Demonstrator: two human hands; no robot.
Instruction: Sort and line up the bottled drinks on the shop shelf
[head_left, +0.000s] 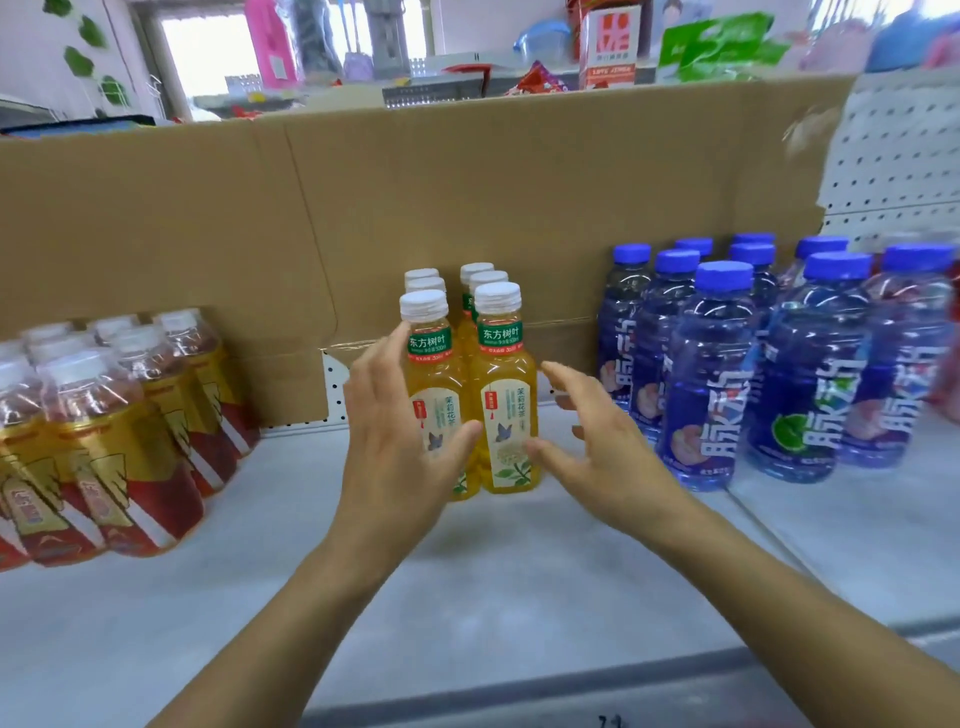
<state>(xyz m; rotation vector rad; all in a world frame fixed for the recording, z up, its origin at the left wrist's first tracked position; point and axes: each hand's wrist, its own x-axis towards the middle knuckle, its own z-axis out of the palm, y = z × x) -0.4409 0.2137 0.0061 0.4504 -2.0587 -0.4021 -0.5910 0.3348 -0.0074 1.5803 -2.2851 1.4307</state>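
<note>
I am reaching in from the bottom of the frame, both forearms crossing the bare front of the shelf. In the centre I am holding my left hand against the tea bottles. Its fingers are lying straight along the left side of the front-left one and the thumb is crossing its label, pressing rather than clasping. My right hand is hovering just beside the front-right one, with fingers spread, loosely curved and gripping nothing. Whether its thumb tip is touching the label I cannot tell.

I am bracketing the group from both sides, I judge, so that the two files can be squared and nudged as one block instead of bottle by bottle. The tea bottles are standing upright in two files of three, touching, and running back toward the cardboard.

Each kind is keeping to its own patch. The red bottles are bunching at the lower left, well apart from my left hand. The blue bottles are filling the right side in files, near my right hand but clear of it. The open strips of shelf between the groups are giving me room to slide the tea sideways.

Behind everything the cardboard is standing as a back wall, so the rows have something to stop against. A pegboard is showing at the upper right, and blurred goods are lining the top edge.
</note>
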